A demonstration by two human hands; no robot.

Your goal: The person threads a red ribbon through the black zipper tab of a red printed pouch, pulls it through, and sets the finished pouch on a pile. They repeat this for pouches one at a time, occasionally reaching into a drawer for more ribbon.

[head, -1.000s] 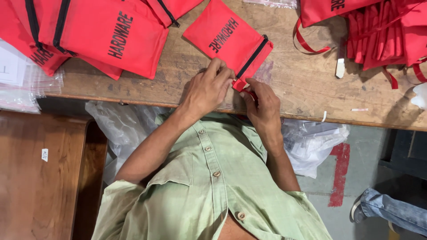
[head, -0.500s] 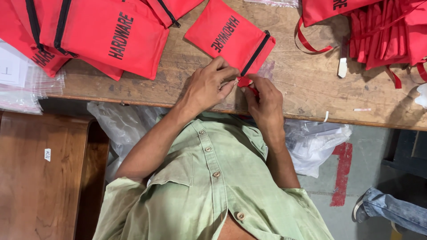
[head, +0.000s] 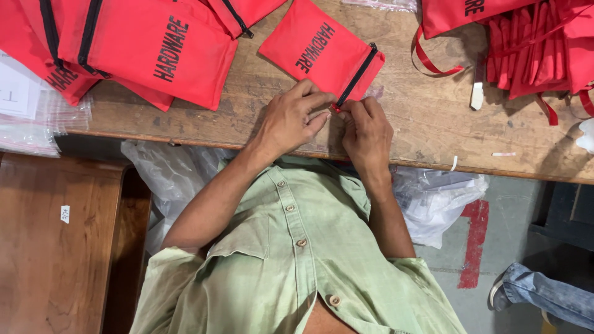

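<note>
Two hands meet at the near corner of a small red fabric pouch [head: 322, 51] lying flat on the wooden bench [head: 427, 133]. In the head view, the left hand [head: 291, 120] has its fingers [head: 318, 100] curled nearly closed, thumb and forefinger pinching the pouch's corner where the black zipper strip ends. The right hand [head: 367, 133] mirrors it, fingers [head: 354, 110] bent tight and pressed together on the same red corner, just beside the left fingertips, so the two hands touch or nearly touch there. What exactly sits between the fingertips is too small to tell. Both wrists rest at the bench edge, forearms bare and angled inward from a pale green buttoned shirt [head: 291, 260].

The pouch is a flat rectangle of matte woven cloth, tilted, with black lettering and a black zip along one short side. Larger red bags [head: 161, 52] of the same cloth lie overlapped to the left, well apart from the hands. A heap of red bags with ribbon straps [head: 532, 49] sits at the right. The bench top is worn, scratched wood. Crumpled clear plastic bags [head: 433, 201] hang below its edge
</note>
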